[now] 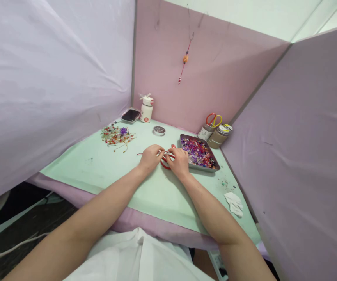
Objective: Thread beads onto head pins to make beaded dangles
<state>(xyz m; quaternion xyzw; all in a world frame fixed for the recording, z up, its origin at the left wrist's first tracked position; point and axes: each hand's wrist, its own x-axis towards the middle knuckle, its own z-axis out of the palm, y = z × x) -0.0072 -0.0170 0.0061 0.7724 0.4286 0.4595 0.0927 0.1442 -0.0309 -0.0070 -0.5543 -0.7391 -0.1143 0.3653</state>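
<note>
My left hand (pixel 150 159) is closed in a pinch on a thin red cord (pixel 139 153), whose end sticks out to the left of the fingers. Close beside it, the fingertips of my right hand (pixel 179 160) are also pinched at the cord; the small part between the two hands is hard to make out. Red scissor handles (pixel 165 166) lie on the table just under the hands, partly covered by them. To the right of my right hand is a metal tray (pixel 205 169) of purple, red and orange beads (pixel 197 151).
Beaded strands (pixel 116 136) lie at the left, near a phone (pixel 130 115) and a white bottle (pixel 146 109). Further back are a round tin (pixel 159 130) and two jars, one holding scissors (pixel 214 120). A beaded cord (pixel 185 58) hangs on a hook; crumpled white cloth (pixel 234 204) lies right.
</note>
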